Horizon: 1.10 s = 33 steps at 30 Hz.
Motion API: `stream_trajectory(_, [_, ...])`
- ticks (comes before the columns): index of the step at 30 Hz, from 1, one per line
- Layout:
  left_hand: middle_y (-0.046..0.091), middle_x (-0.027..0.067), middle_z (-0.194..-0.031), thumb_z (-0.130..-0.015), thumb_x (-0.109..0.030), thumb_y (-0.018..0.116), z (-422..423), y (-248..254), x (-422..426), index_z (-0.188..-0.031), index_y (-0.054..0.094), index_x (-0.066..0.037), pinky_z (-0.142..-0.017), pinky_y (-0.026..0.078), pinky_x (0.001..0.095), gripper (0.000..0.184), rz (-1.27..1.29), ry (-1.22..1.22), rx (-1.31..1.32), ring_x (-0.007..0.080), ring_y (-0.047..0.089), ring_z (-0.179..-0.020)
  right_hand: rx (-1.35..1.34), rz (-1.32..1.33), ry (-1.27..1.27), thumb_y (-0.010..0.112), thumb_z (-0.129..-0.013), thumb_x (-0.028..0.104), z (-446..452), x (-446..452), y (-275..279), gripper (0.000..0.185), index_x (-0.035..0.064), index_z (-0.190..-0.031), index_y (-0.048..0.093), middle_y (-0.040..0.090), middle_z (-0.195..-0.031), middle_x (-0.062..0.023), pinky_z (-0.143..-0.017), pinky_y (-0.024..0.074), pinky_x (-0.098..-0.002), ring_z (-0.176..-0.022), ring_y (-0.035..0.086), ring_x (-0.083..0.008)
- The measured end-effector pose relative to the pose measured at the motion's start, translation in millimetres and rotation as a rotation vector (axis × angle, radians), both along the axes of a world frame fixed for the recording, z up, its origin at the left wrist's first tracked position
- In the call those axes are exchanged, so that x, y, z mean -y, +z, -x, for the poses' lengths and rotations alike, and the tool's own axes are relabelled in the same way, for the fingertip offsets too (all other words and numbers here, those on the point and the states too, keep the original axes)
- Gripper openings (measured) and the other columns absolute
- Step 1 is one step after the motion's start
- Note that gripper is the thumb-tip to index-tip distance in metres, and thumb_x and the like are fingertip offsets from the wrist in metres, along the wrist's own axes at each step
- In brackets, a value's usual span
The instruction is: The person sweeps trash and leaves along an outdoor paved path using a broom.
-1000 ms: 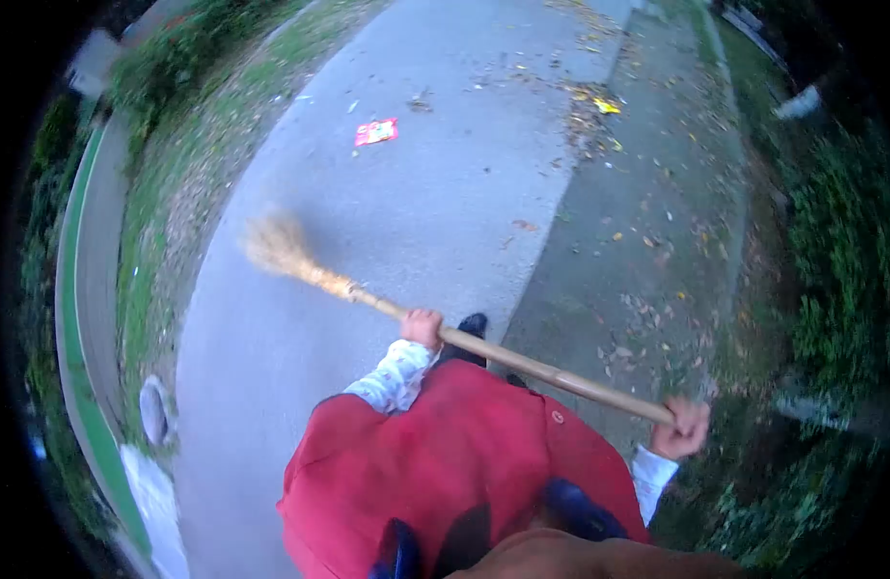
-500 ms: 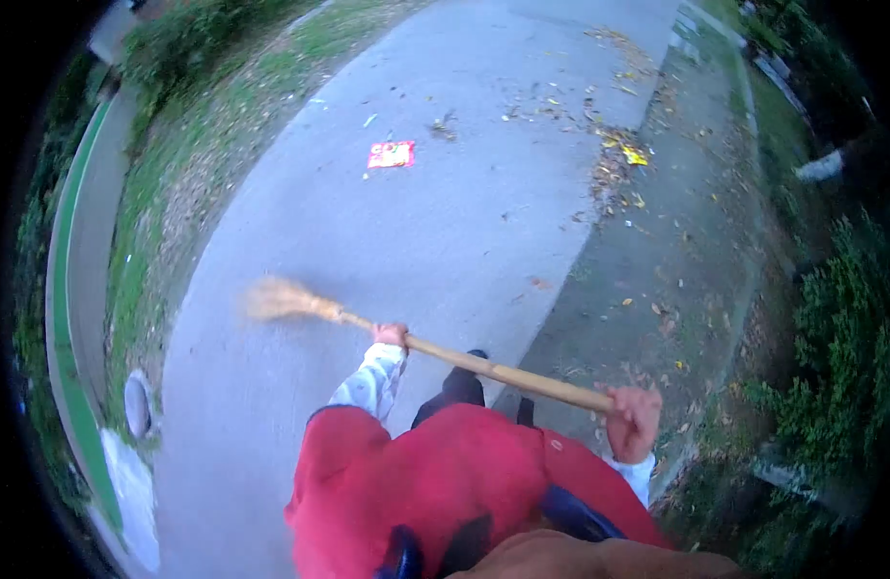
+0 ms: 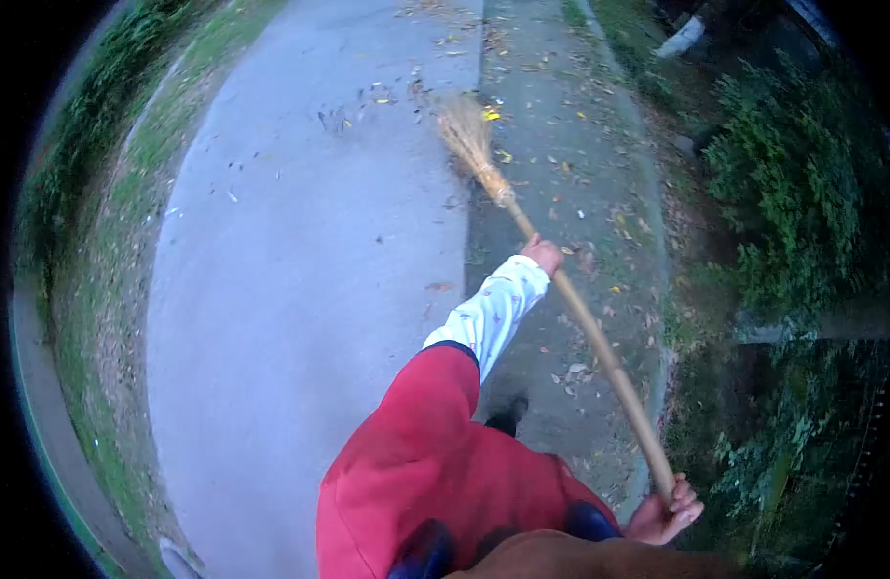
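A straw broom (image 3: 607, 352) with a long wooden handle stretches diagonally across the view. My left hand (image 3: 541, 253) is wrapped round the handle just below the bristle binding, the arm reaching forward and right. My right hand (image 3: 665, 510) grips the top end of the handle, close to my right side. The broom's bristles (image 3: 467, 133) are spread and slightly blurred at the line between the pale pavement and the darker strip. A small yellow wrapper (image 3: 490, 114) lies beside the bristle tips among dry leaves.
Grey pavement (image 3: 300, 289) runs ahead, with a darker leaf-strewn strip (image 3: 551, 318) along its right. Scattered leaves (image 3: 377, 95) lie farther ahead. Bushes (image 3: 782, 183) stand beyond the strip's edge. A grass verge (image 3: 107, 318) borders the left. My dark shoe (image 3: 507, 413) is on the strip.
The broom head has swung from the left over to the right and forward, beside the yellow wrapper. My view has turned right. The red packet on the pavement no longer shows.
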<state>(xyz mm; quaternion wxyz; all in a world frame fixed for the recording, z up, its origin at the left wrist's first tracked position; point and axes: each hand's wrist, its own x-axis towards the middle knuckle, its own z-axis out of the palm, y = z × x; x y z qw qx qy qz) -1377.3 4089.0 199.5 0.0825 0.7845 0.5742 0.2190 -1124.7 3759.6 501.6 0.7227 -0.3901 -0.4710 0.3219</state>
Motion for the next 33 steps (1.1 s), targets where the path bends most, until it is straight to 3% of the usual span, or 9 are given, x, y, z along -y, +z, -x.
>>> stream_trajectory(7, [0.057, 0.0006, -0.073, -0.059, -0.019, 0.063, -150.5, 97.8, 55.8, -0.072, 0.059, -0.016, -0.089, 0.040, 0.0389, 0.015, -0.231, -0.197, -0.018, 0.0196, 0.056, -0.082, -0.480, -0.184, 0.126, 0.047, -0.084, 0.011, -266.3, 8.9, 24.5, 0.020, 0.0121, -0.073, 0.031, 0.026, -0.058, 0.0003, -0.082, 0.0370, -0.0365, -0.058, 0.035, -0.0143])
stream_trajectory(11, [0.052, 0.0045, -0.068, -0.047, -0.021, 0.069, -155.9, 59.1, 131.5, -0.067, 0.054, -0.014, -0.078, 0.042, 0.0403, 0.026, -0.087, -0.097, 0.101, 0.0239, 0.055, -0.075, -0.576, -0.029, 0.261, 0.048, -0.084, 0.011, -346.5, -42.1, 5.9, 0.015, 0.0108, -0.076, 0.035, 0.028, -0.055, 0.0022, -0.068, 0.0351, -0.0319, -0.055, 0.034, -0.0122])
stream_trajectory(16, [0.057, 0.0074, -0.076, -0.053, -0.020, 0.069, -142.0, -15.3, 193.1, -0.074, 0.059, -0.013, -0.074, 0.043, 0.0431, 0.025, 0.597, 0.041, -0.102, 0.0289, 0.057, -0.082, -0.485, 0.243, 0.407, 0.056, -0.083, 0.017, -326.6, -96.6, -20.9, 0.016, 0.0139, -0.081, 0.041, 0.031, -0.056, 0.0044, -0.076, 0.0389, -0.0346, -0.055, 0.035, -0.0104])
stream_trajectory(19, [0.057, 0.0086, -0.079, -0.053, -0.019, 0.069, -200.9, -38.0, 176.3, -0.075, 0.059, -0.012, -0.075, 0.044, 0.0441, 0.025, 0.637, 0.014, -0.068, 0.0308, 0.057, -0.082, -0.404, 0.241, 0.325, 0.058, -0.082, 0.016, -344.6, -87.6, -4.1, 0.021, 0.0138, -0.078, 0.038, 0.032, -0.057, 0.0039, -0.079, 0.0394, -0.0352, -0.057, 0.037, -0.0101])
stream_trajectory(26, [0.057, 0.0051, -0.087, -0.051, -0.018, 0.071, -361.4, -39.2, 10.9, -0.080, 0.060, -0.014, -0.093, 0.036, 0.0495, 0.030, 0.330, -0.296, -0.092, 0.0264, 0.055, -0.093, -0.175, 0.139, -0.035, 0.053, -0.084, 0.021, -406.5, -37.8, 4.1, 0.022, 0.0145, -0.076, 0.033, 0.029, -0.062, 0.0032, -0.085, 0.0338, -0.0343, -0.063, 0.035, -0.0100])
stream_trajectory(29, [0.057, 0.0049, -0.084, -0.056, -0.015, 0.067, -375.5, 49.5, 1.4, -0.078, 0.060, -0.014, -0.089, 0.039, 0.0432, 0.024, 0.102, -0.255, 0.049, 0.0251, 0.054, -0.090, -0.278, 0.070, -0.242, 0.049, -0.082, 0.026, -462.8, -43.3, 1.0, 0.021, 0.0134, -0.078, 0.033, 0.030, -0.064, 0.0021, -0.086, 0.0327, -0.0366, -0.071, 0.039, -0.0139])
stream_trajectory(31, [0.057, 0.0056, -0.077, -0.058, -0.015, 0.064, -392.1, 70.1, 8.5, -0.076, 0.059, -0.010, -0.085, 0.041, 0.0401, 0.020, -0.055, -0.218, 0.113, 0.0244, 0.055, -0.086, -0.234, -0.041, 0.234, 0.046, -0.082, 0.028, -546.8, -40.2, 9.0, 0.023, 0.0077, -0.091, 0.040, 0.036, -0.067, -0.0028, -0.089, 0.0321, -0.0422, -0.079, 0.045, -0.0186])
stream_trajectory(32, [0.057, 0.0058, -0.075, -0.058, -0.016, 0.064, -396.7, 91.7, 20.7, -0.075, 0.058, -0.010, -0.081, 0.042, 0.0397, 0.019, -0.081, -0.221, 0.088, 0.0242, 0.056, -0.082, -0.069, 0.057, -0.547, 0.045, -0.082, 0.026, -543.8, -47.9, 28.2, 0.022, 0.0074, -0.092, 0.040, 0.037, -0.064, -0.0028, -0.090, 0.0313, -0.0433, -0.072, 0.046, -0.0194])
stream_trajectory(33, [0.057, 0.0060, -0.072, -0.058, -0.016, 0.063, -400.8, 106.9, 34.0, -0.074, 0.057, -0.010, -0.076, 0.044, 0.0394, 0.018, -0.110, -0.228, 0.063, 0.0240, 0.057, -0.078, -0.134, -0.019, -0.231, 0.043, -0.084, 0.023, -589.6, -43.4, 38.7, 0.023, 0.0044, -0.098, 0.043, 0.039, -0.065, -0.0039, -0.090, 0.0327, -0.0440, -0.069, 0.046, -0.0184])
